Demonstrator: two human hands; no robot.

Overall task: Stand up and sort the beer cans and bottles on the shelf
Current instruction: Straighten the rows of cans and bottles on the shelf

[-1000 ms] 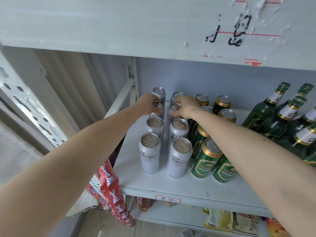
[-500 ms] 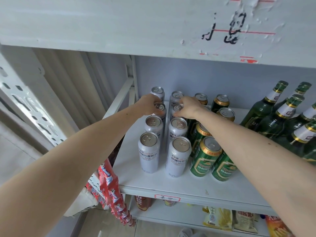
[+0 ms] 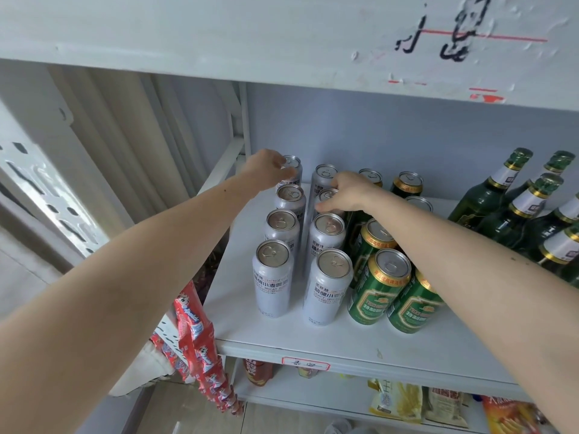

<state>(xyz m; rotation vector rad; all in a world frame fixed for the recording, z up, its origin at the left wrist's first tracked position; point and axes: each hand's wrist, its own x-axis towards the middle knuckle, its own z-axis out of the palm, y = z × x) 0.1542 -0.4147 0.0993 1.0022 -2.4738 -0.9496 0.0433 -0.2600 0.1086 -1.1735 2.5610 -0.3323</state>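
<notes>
Care matters here: my left hand (image 3: 266, 170) grips the rearmost white can (image 3: 291, 170), my right hand (image 3: 344, 192) curls round another white can (image 3: 326, 198), so I'd nudge both gently into line.

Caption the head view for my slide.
Left hand and right hand grip rear silver cans beside green cans and bottles.
</notes>
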